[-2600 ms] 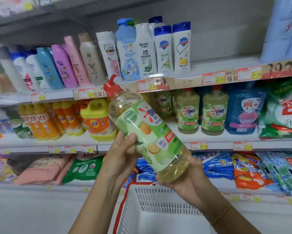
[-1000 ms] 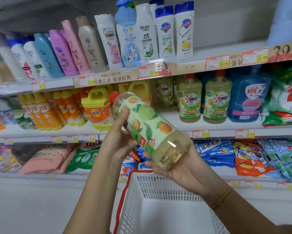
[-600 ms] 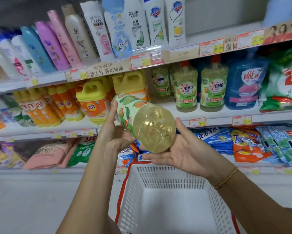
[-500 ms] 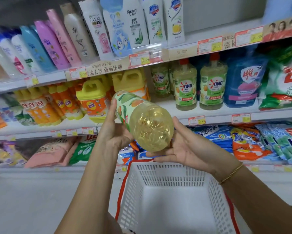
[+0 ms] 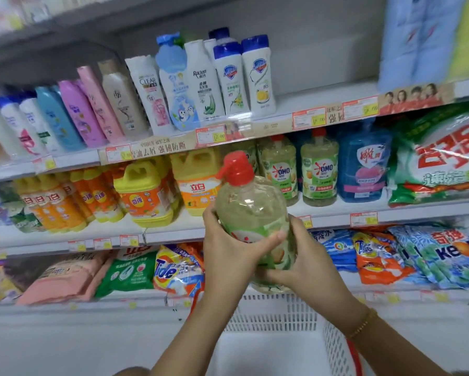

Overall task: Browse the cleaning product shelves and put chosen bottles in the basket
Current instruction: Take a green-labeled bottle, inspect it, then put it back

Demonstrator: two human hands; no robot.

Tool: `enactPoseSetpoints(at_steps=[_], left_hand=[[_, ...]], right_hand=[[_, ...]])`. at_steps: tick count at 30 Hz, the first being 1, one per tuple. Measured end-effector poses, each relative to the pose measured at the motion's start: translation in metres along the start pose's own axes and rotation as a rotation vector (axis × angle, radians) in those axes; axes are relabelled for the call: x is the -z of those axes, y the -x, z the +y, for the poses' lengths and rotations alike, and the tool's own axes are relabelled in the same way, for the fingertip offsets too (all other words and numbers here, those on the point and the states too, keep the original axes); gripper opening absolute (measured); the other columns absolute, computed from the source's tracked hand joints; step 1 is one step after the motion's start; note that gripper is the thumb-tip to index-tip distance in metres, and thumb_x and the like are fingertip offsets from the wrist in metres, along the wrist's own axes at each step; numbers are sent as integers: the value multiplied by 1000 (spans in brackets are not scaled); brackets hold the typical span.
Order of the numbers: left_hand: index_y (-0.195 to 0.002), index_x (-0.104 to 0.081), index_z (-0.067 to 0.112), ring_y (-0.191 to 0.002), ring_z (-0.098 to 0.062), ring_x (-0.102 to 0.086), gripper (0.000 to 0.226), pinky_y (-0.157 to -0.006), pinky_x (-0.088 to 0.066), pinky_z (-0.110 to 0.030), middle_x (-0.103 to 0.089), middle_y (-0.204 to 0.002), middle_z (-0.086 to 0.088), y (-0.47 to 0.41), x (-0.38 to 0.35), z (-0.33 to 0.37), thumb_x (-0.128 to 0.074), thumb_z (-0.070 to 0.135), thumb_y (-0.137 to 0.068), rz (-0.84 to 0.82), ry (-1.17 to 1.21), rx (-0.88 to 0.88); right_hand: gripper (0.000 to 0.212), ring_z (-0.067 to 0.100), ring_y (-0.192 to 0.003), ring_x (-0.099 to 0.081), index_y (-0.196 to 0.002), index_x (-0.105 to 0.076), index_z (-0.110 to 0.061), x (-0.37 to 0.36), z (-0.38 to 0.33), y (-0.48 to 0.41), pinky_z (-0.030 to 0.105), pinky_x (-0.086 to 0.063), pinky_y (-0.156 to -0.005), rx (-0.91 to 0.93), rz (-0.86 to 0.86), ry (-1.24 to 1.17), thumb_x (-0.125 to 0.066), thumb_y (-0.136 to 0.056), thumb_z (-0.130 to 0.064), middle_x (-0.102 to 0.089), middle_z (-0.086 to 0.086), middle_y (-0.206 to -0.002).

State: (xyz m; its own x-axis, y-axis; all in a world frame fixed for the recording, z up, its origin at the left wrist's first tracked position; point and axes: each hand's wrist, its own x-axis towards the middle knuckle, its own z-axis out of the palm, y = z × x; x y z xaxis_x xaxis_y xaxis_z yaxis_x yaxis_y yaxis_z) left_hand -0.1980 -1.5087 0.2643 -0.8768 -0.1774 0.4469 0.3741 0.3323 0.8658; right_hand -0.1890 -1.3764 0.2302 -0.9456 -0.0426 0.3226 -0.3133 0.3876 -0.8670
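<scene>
A shopper holds a clear bottle of pale yellow dish liquid (image 5: pixel 251 207) upright in front of the cleaning product shelves, its red pump cap (image 5: pixel 237 169) pointing up. Both hands are clamped on it. The left hand (image 5: pixel 228 256) wraps the green label with the thumb laid across the front, and the right hand (image 5: pixel 312 267) grips the lower body from the other side. The bottle's base hangs just over the far rim of a white lattice basket (image 5: pixel 279 313), close to the shopper and below the hands. A gold bead bracelet (image 5: pixel 362 325) circles the right wrist. Behind the bottle, the middle shelf (image 5: pixel 173 229) carries matching OMO bottles (image 5: pixel 318 172), a blue refill bottle (image 5: pixel 362 169) and yellow-capped orange jugs (image 5: pixel 144 196). Shampoo bottles (image 5: pixel 228 77) line the shelf above, and bags of washing powder (image 5: pixel 173 270) lie on the one below.
</scene>
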Motion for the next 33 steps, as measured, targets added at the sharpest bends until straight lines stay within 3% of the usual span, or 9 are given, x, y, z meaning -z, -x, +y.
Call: enactPoseSetpoints(at_steps=[3, 6, 9, 14, 17, 21, 24, 28, 33], left_hand=[[-125, -40, 43, -108, 12, -55, 102, -85, -43, -5, -57, -118, 22, 3, -5, -1, -97, 28, -42, -130, 47, -102], [-126, -44, 54, -117, -1, -56, 94, -93, -47, -15, -57, -128, 16, -3, -1, 8, -94, 35, -49, -352, 53, -185], [-127, -45, 46, -117, -1, -57, 92, -92, -46, -14, -60, -125, 20, -5, -12, 15, -93, 27, -51, -526, 44, -200], [-124, -53, 33, -106, -2, -63, 88, -90, -52, -26, -66, -112, 17, -4, -71, -7, -96, 23, -48, -606, 5, -125], [-119, -53, 33, -97, 2, -63, 88, -83, -50, -16, -67, -107, 17, 6, -123, -32, -97, 19, -45, -687, 14, -33], [-109, -52, 30, -97, -10, -64, 82, -86, -50, -22, -67, -107, 6, 35, -201, -78, -93, 15, -41, -856, 37, 105], [-118, -45, 33, -99, -5, -59, 83, -84, -46, -12, -60, -110, 14, 53, -248, -111, -91, 24, -50, -976, -65, 80], [-111, -51, 31, -100, -9, -62, 83, -88, -49, -25, -65, -109, 6, 75, -299, -172, -84, 37, -35, -1054, -126, 131], [-89, -60, 24, -81, -18, -62, 27, -73, -48, -30, -66, -87, -4, 99, -337, -219, -73, 35, -68, -1211, -161, 295]], right_hand=[[96, 1, -105, -59, -130, -38, -38, 17, 9, -1, 29, -53, -86, 19, 77, 33, -92, -50, -36, -62, -19, -115], [94, -4, -105, -58, -127, -40, -43, 42, 17, -1, 17, -50, -85, 43, 66, 17, -94, -50, -31, -62, -20, -115], [92, -10, -105, -56, -118, -37, -55, 71, 32, -1, 7, -45, -80, 43, 2, 54, -93, -52, -25, -60, -29, -110], [97, -3, -106, -58, -133, -37, -40, 116, 70, 6, 21, -51, -87, -142, -212, 223, -91, -54, -26, -61, -19, -116], [68, 12, -100, -63, -122, -55, -29, 159, 102, -2, 33, -52, -88, -259, -366, 390, -87, -62, -27, -67, -6, -112], [20, 13, -71, -58, -99, -68, -21, 207, 154, 1, 18, -44, -59, -428, -268, 507, -72, -81, -15, -68, 3, -88], [20, 16, -68, -55, -104, -65, -7, 209, 201, 7, 18, -43, -55, -578, -209, 383, -60, -86, -1, -60, 8, -86], [33, 11, -63, -53, -103, -64, -9, 202, 267, 17, 20, -49, -62, -769, -186, 223, -51, -82, 13, -60, 4, -82], [16, 20, -68, -60, -84, -65, -2, 196, 322, 41, 30, -56, -74, -1076, 25, -122, -57, -85, 12, -63, 8, -78]])
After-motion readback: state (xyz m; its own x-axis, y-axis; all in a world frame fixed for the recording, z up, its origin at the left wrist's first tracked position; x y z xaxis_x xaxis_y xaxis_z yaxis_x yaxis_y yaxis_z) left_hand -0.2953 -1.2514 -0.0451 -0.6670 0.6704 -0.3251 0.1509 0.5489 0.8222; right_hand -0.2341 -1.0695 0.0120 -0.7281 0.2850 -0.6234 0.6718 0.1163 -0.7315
